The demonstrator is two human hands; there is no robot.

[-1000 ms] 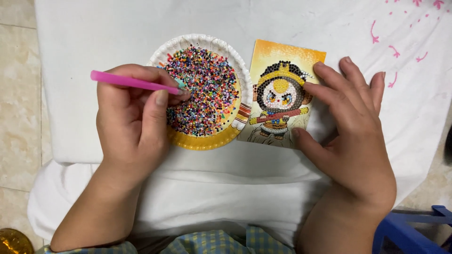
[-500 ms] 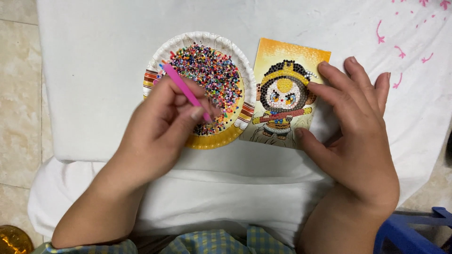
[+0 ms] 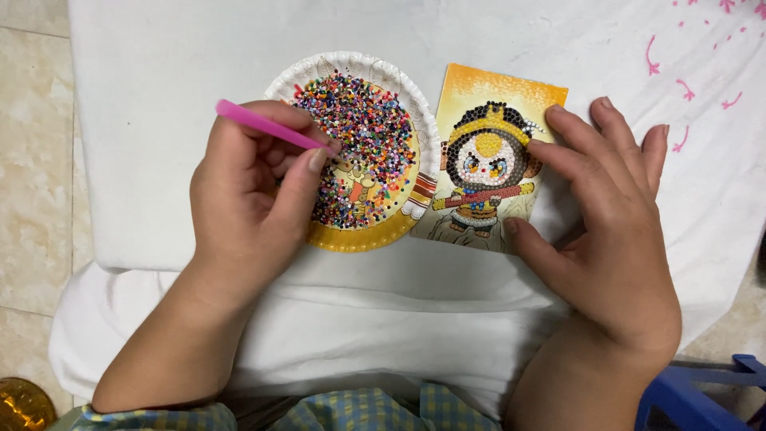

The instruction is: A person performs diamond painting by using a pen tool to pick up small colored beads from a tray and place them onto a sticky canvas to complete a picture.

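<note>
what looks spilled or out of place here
Nothing stands out. The beads all sit inside the paper plate, and the picture card lies flat beside it, a little tilted, under the right hand.

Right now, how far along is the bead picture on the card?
Done: the figure on the card looks largely covered in beads: headdress, face and the red staff across it. In hand: the left hand holds a pink pen in its grip, tip down among the mixed beads on the paper plate; the right hand presses the card flat. Left: the figure's lower part looks bare.
</note>
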